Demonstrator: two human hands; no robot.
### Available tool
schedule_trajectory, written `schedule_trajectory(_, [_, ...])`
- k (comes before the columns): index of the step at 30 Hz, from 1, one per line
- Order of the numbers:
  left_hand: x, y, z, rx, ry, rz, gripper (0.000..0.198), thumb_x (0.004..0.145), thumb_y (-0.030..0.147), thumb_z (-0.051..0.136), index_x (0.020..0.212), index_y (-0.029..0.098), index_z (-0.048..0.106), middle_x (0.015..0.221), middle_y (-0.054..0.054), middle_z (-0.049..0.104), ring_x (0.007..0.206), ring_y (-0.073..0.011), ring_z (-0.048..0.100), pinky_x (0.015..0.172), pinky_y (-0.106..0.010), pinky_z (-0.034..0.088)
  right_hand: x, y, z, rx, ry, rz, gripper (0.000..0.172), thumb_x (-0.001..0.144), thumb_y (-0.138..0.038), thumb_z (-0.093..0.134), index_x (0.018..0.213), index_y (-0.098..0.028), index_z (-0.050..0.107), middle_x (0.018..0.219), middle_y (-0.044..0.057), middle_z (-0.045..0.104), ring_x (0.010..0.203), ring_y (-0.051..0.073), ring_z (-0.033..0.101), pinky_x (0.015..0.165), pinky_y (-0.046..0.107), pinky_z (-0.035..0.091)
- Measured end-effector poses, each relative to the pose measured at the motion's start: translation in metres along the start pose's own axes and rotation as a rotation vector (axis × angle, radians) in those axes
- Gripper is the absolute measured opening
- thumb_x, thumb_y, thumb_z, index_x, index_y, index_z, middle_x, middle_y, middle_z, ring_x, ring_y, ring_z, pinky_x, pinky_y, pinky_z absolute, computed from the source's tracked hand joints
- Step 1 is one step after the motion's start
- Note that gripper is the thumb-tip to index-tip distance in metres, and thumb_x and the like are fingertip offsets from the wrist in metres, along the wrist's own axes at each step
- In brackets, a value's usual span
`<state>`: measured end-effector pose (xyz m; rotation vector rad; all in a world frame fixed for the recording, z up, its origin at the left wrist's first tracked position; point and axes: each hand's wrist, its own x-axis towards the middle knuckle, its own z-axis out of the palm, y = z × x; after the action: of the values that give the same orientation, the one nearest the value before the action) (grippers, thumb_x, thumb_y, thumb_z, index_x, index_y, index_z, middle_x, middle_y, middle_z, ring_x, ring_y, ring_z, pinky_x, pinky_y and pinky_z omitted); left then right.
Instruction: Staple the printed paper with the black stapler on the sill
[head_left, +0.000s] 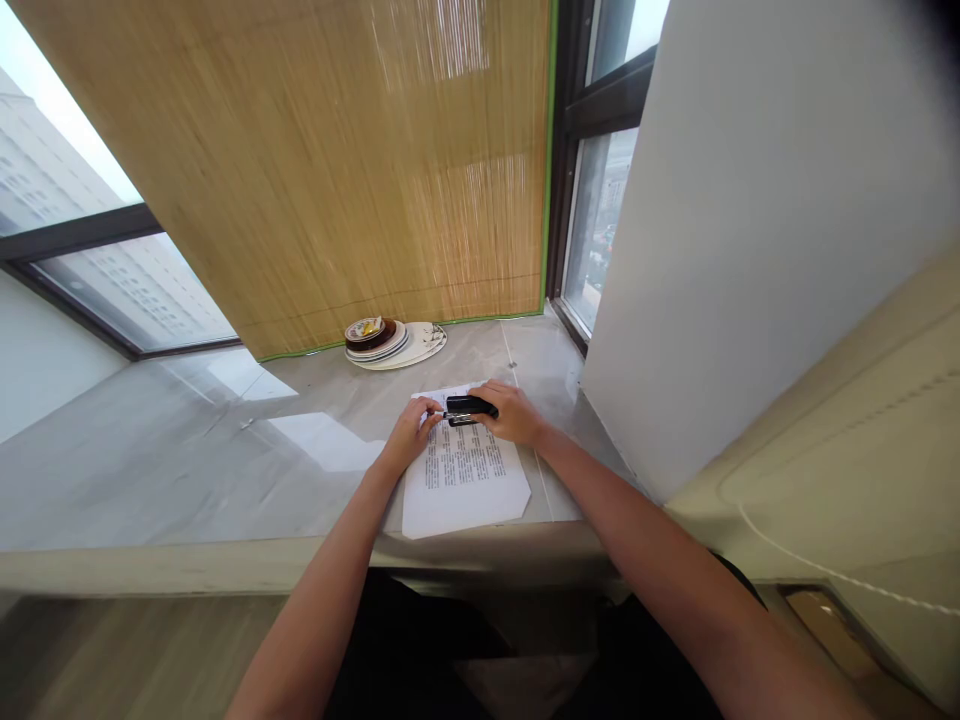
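Observation:
A black stapler (469, 405) lies in my right hand (510, 410), whose fingers and thumb wrap round its right end. A thin metal strip shows along the stapler and reaches toward its left end. Right at that end, my left hand (414, 428) has its thumb and fingertips pinched together. What is between them, if anything, is too small to make out. Under both hands is a white paper sheet (461, 508) with printed text, close to the ledge's front edge. The far part of the sheet is partly covered by the hands and stapler.
Toward the back of the grey tiled ledge (330, 510), several stacked plates (409, 350) stand by a bamboo blind (360, 180). Windows flank the blind. To the right rises a white wall (720, 220), with a twisted cord (840, 572) hanging lower down.

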<state>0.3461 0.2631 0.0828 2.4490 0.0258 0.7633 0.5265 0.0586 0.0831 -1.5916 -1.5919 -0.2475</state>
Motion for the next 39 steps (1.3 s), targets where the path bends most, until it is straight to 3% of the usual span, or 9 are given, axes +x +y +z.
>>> schedule_trajectory(6, [0.001,0.003,-0.001,0.03,-0.004,0.0,0.013,0.099,0.033,0.063,0.103,0.022,0.07,0.097,-0.007,0.072,0.093,-0.0231,0.064,0.09,-0.038,0.053,-0.001,0.001,-0.001,0.01,0.018,0.021,0.038,0.086,-0.02,0.078,0.123,-0.023,0.072,0.111,0.011,0.076,0.106,0.029,0.07,0.098,0.044,0.057])
schedule_trajectory(14, [-0.002,0.01,-0.006,-0.047,0.114,-0.045,0.019,0.096,0.041,0.071,0.103,0.027,0.082,0.105,-0.007,0.083,0.1,-0.0264,0.077,0.098,-0.044,0.057,-0.003,0.016,-0.006,0.096,0.093,0.089,0.038,0.082,-0.02,0.08,0.12,-0.024,0.075,0.11,0.009,0.078,0.102,0.029,0.073,0.095,0.044,0.058])
schedule_trajectory(22, [-0.004,0.012,-0.011,-0.165,0.003,-0.034,0.024,0.097,0.045,0.068,0.099,0.027,0.084,0.108,-0.008,0.083,0.104,-0.0282,0.079,0.103,-0.048,0.058,-0.002,0.016,-0.009,0.174,0.081,0.059,0.035,0.08,-0.021,0.081,0.115,-0.023,0.077,0.104,0.008,0.079,0.097,0.026,0.073,0.092,0.041,0.057])
schedule_trajectory(27, [-0.007,0.013,-0.015,-0.204,0.057,-0.074,0.023,0.092,0.048,0.076,0.083,0.028,0.081,0.1,-0.007,0.084,0.098,-0.0296,0.079,0.112,-0.053,0.052,-0.002,0.008,-0.014,0.207,0.071,0.07,0.033,0.081,-0.023,0.081,0.113,-0.024,0.077,0.103,0.008,0.079,0.095,0.026,0.073,0.09,0.04,0.058])
schedule_trajectory(32, [-0.005,0.014,-0.017,-0.238,0.003,-0.094,0.023,0.09,0.047,0.076,0.084,0.025,0.075,0.105,-0.008,0.082,0.1,-0.0274,0.076,0.1,-0.044,0.056,-0.003,0.005,-0.017,0.245,0.071,0.09,0.03,0.081,-0.028,0.082,0.111,-0.024,0.077,0.101,0.007,0.079,0.094,0.026,0.073,0.09,0.04,0.057])
schedule_trajectory(35, [-0.003,0.014,-0.014,-0.254,0.036,-0.061,0.022,0.088,0.044,0.079,0.091,0.024,0.07,0.102,-0.006,0.079,0.097,-0.0244,0.072,0.092,-0.039,0.055,-0.003,0.001,-0.015,0.266,0.072,0.096,0.031,0.082,-0.031,0.083,0.111,-0.025,0.077,0.1,0.006,0.078,0.093,0.025,0.073,0.089,0.04,0.057])
schedule_trajectory(39, [-0.001,0.017,-0.007,-0.236,-0.003,0.011,0.029,0.082,0.042,0.085,0.093,0.023,0.065,0.098,-0.004,0.071,0.093,-0.0215,0.066,0.083,-0.033,0.051,0.0,-0.011,-0.004,0.322,-0.05,0.011,0.029,0.086,-0.033,0.082,0.113,-0.024,0.077,0.099,0.006,0.078,0.092,0.024,0.071,0.089,0.038,0.057])
